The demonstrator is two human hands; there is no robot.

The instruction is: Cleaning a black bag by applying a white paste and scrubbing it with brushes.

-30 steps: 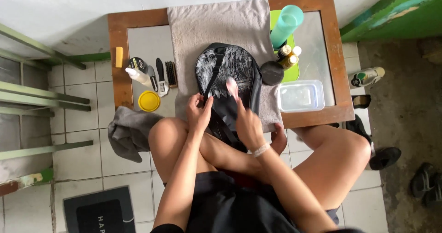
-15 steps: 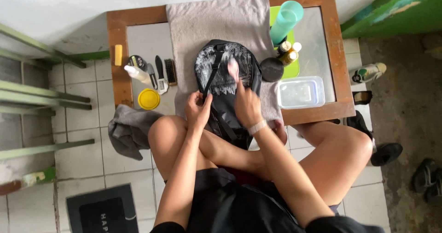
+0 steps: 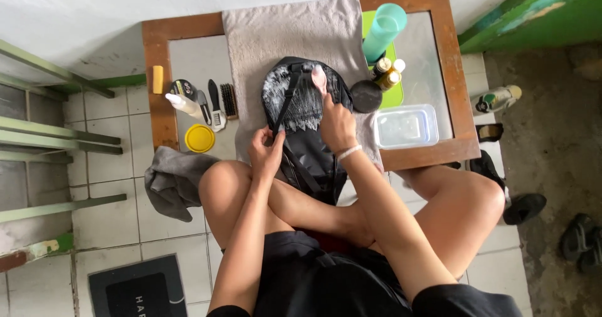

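A black bag, streaked with white foam on its upper half, lies on a grey towel spread over a low wooden table. My left hand pinches the bag's near edge by its strap. My right hand presses a small pinkish brush or sponge onto the foamy part of the bag. I sit cross-legged against the table's front edge.
Left of the towel lie a yellow lid, a white bottle and small brushes. On the right stand a teal bottle, small bottles, a dark round lid and a clear plastic tub. A grey cloth lies on the tiled floor.
My right hand has slid up the bag towards its far end, scrubbing the foamy area. The left hand has stayed gripping the near edge.
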